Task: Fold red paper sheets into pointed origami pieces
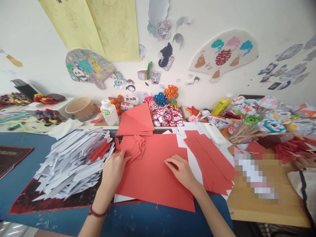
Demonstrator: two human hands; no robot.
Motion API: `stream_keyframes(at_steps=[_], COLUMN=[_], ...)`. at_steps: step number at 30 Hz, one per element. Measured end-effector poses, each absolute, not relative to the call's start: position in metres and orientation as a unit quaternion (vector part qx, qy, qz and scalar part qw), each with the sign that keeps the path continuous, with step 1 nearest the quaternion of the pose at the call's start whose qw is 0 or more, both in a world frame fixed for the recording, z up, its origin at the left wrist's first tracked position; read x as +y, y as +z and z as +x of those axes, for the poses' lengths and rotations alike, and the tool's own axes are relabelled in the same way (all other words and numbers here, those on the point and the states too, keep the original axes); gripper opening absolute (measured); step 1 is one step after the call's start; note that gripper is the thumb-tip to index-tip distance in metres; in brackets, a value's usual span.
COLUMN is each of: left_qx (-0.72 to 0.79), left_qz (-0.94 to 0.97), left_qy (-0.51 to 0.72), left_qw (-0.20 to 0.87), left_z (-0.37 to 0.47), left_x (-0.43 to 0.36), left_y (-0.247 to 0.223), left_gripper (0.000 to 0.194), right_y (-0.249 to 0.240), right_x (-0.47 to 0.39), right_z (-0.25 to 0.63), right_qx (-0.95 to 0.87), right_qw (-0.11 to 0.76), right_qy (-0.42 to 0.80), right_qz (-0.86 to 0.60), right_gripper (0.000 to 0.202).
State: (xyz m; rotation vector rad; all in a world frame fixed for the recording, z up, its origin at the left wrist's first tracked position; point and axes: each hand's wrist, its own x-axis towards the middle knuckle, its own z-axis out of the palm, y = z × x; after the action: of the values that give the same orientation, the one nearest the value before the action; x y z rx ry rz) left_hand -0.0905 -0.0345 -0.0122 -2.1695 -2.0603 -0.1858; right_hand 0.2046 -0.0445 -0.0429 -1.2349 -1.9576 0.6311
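Observation:
My left hand (115,168) is at the left edge of a large red paper sheet (153,177). Its thumb and forefinger are apart, beside a small heap of folded red paper pieces (135,149). A narrow red strip (117,144) lies just beyond its fingertips. Over the right half of the sheet, my right hand (179,169) has its fingers curled, with thumb and fingertips close together. Whether anything thin is between them cannot be seen. Left of my left hand lies a big pile of folded white paper strips (71,164) with some red strips (100,151) on it.
Long red paper strips (208,161) lie on white sheets to the right. Behind are more red sheets (135,120), a white bottle (110,113) and paper flowers (168,115). At far right, another person's hand (304,162) is near a wooden board (269,210).

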Motion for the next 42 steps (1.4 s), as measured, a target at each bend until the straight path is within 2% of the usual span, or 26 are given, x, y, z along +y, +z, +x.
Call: stream_keyframes(at_steps=[14,20,25,31,36,42], left_qx=[-0.672,-0.676,-0.625,-0.598,-0.591,-0.586], left_qz=[-0.735,-0.724,-0.758,-0.776,-0.785,-0.787], left_qy=[0.021,-0.042,-0.082,-0.125,-0.109,-0.117], left_qw=[0.088,0.133,0.171,0.157,0.152,0.154], left_z=[-0.092,-0.090,-0.077,-0.074,-0.079,-0.078], left_x=[-0.043,-0.046,-0.053,-0.045,-0.040,-0.041], left_y=[-0.013,-0.022,-0.019,-0.017,-0.023,-0.020], left_gripper=[0.032,0.025,0.026,0.024,0.034,0.033], right_y=[-0.042,-0.042,-0.043,-0.043,-0.044,-0.042], right_x=[-0.044,-0.045,-0.044,-0.042,-0.042,-0.043], right_z=[0.205,0.205,0.205,0.203,0.202,0.203], right_qx=[-0.760,-0.756,-0.756,-0.759,-0.755,-0.754], right_qw=[0.368,0.362,0.368,0.367,0.368,0.358], right_qy=[0.241,0.254,0.254,0.244,0.255,0.264], right_qz=[-0.479,-0.482,-0.479,-0.479,-0.480,-0.484], right_gripper=[0.020,0.019,0.019,0.020,0.019,0.019])
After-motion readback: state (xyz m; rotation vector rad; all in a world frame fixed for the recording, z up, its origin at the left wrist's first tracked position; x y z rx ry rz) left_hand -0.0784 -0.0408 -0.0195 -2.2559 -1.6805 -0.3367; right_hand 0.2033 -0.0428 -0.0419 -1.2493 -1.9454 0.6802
